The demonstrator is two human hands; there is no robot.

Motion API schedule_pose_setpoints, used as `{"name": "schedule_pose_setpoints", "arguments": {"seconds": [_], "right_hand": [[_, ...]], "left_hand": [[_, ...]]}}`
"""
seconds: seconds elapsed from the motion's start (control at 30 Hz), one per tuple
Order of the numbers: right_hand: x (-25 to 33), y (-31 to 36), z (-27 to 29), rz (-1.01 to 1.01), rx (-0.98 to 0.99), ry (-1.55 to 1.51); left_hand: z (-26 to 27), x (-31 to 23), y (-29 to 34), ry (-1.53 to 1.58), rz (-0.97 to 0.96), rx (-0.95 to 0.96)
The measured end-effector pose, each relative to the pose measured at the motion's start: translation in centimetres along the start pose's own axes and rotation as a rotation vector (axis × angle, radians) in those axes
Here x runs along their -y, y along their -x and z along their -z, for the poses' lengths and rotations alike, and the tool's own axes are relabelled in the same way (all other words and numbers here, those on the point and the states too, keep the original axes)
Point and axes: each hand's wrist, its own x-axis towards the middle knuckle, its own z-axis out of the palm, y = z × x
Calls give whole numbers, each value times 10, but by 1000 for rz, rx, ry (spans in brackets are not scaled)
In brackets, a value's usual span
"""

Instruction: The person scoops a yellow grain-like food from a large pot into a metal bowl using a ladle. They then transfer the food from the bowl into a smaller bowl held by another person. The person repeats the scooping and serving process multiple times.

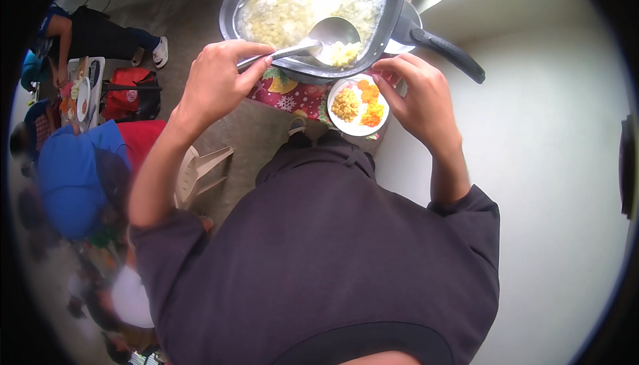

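My left hand (216, 79) is closed around the handle of a metal ladle (289, 51), thumb and forefinger along it. The ladle's round bowl is over the near side of a deep dark pan (229, 12), with pale yellow chopped bits (344, 53) at its lower edge. Cloudy liquid with pale pieces (279, 15) fills the pan; glare whitens its far part. My right hand (421, 95) is by the pan's near right rim, thumb and forefinger bent with a gap between their tips. Just left of it, a white plate (337, 123) carries small heaps of yellow and orange chopped food (369, 99).
The pan's black handle (452, 55) sticks out to the right. Under the plate lies a red patterned tablecloth (286, 99). A pale wall (532, 152) stands close on my right. To the left are a beige plastic chair (200, 169), a red bag (130, 92) and several people around a table.
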Motion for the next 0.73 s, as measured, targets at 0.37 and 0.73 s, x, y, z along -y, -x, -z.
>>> {"name": "schedule_pose_setpoints", "arguments": {"seconds": [0.37,0.73], "right_hand": [[-18,-56,2,232,62,181],[-9,-72,-1,320,222,327]], "left_hand": [[10,6,-2,191,80,61],[15,1,3,141,49,42]]}}
